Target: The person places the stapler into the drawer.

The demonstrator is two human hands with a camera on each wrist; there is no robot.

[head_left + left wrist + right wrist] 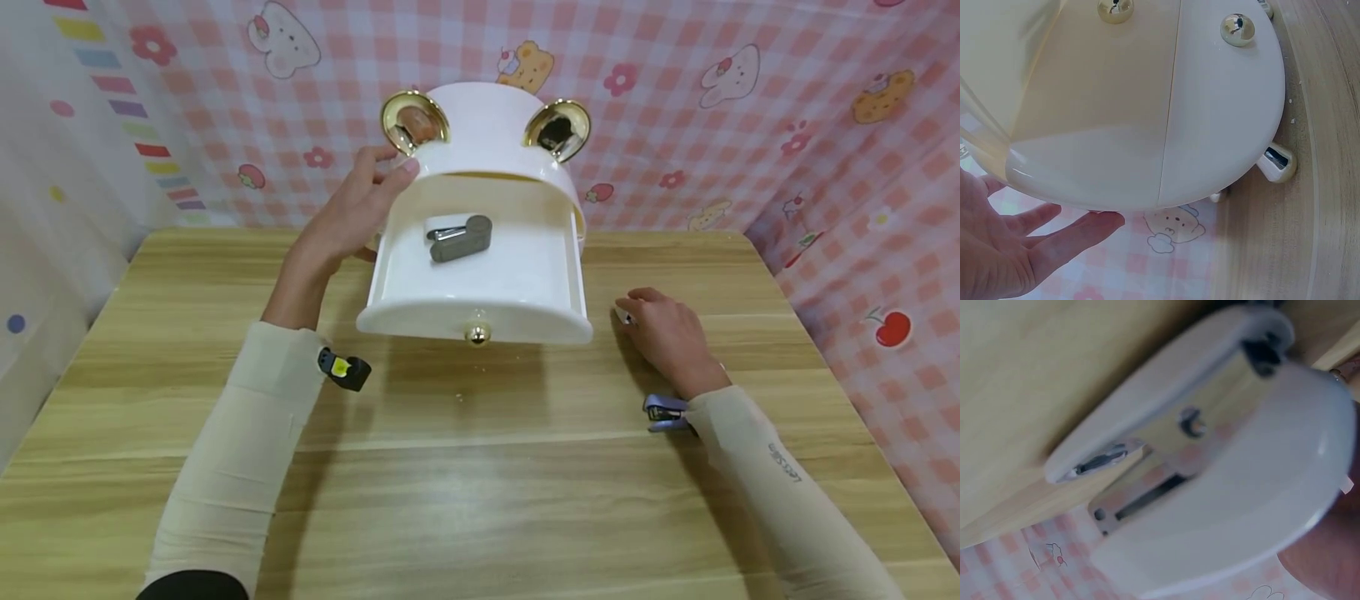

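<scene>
Looking down from the head view, I am steadying the white organizer box [487, 142] with my left hand [352, 221] — its fingers are lying fairly straight against the box's upper left side, beside one of the two gold ear-shaped mirrors [415, 121]. The drawer [480, 312] is pulled out toward me over the desk [480, 467], and a grey stapler [459, 237] is already lying inside it, near the back. My right hand [667, 337] is resting on the desk just right of the drawer, fingers curled over a small white stapler [622, 314] that barely peeks out. A third, bluish stapler [663, 412] is lying on the desk by my right wrist. From the left wrist view, my palm and fingers [1066, 234] are open and spread just under the box's rounded side [1147, 112], with the drawer knob [1237, 28] showing above. From the right wrist view, the white stapler [1210, 456] is filling the frame close up, and a fingertip [1325, 565] is pressing its lower edge. I judge one stapler stowed, one in hand, one left — and the drawer not yet closed.
</scene>
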